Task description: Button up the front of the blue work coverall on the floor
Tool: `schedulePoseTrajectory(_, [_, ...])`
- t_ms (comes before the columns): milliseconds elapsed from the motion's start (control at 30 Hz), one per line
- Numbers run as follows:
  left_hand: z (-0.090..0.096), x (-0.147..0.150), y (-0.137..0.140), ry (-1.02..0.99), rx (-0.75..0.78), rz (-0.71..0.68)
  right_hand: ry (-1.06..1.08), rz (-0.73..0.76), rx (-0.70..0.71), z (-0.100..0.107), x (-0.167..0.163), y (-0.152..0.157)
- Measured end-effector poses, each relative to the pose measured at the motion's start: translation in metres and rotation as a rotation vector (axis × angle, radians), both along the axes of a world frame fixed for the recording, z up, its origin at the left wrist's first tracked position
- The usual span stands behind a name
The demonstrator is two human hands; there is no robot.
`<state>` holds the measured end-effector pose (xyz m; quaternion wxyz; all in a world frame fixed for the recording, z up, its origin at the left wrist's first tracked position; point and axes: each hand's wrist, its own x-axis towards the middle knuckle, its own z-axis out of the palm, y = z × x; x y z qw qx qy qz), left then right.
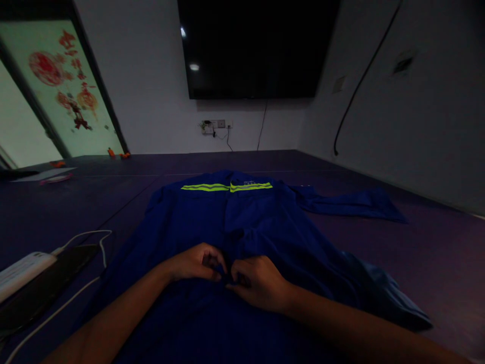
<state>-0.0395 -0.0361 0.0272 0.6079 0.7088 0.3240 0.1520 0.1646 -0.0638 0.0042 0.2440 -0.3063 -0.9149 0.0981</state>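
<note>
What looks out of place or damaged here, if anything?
A black cable hangs down the right-hand wall, its lower end apparently plugged into nothing, which looks like loose wiring. The blue work garment shows folds, but no visible tears or stains in this dim light.

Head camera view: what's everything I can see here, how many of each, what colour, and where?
blue garment: one, blue with yellow-green bands, spread across the middle
light-blue fabric: one piece, lower right
purple surface: one, beneath the garment
long block: one, white, lower left
dark flat object: one, beside the block
cables: several, white at left, dark along the walls
screen: one, black, top centre
wall sockets: count unclear, below the screen
door panel: one, pale green with red decorations, upper left
orange objects: about three, near the door
pink-rimmed item: one, far left
left hand, right hand: one each, bare, pinching the garment's front
</note>
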Motion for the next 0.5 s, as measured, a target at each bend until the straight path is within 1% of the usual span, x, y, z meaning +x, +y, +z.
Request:
schedulePoseTrajectory(300, [-0.0014, -0.0010, 0.0001, 0.003, 0.081, -0.010, 0.002, 0.010, 0.009, 0.0014, 0.0002, -0.0017])
schedulePoseTrajectory(500, [-0.0009, -0.0007, -0.0006, 0.029, 0.100, -0.004, 0.000, -0.001, 0.000, 0.0016, 0.0011, -0.0021])
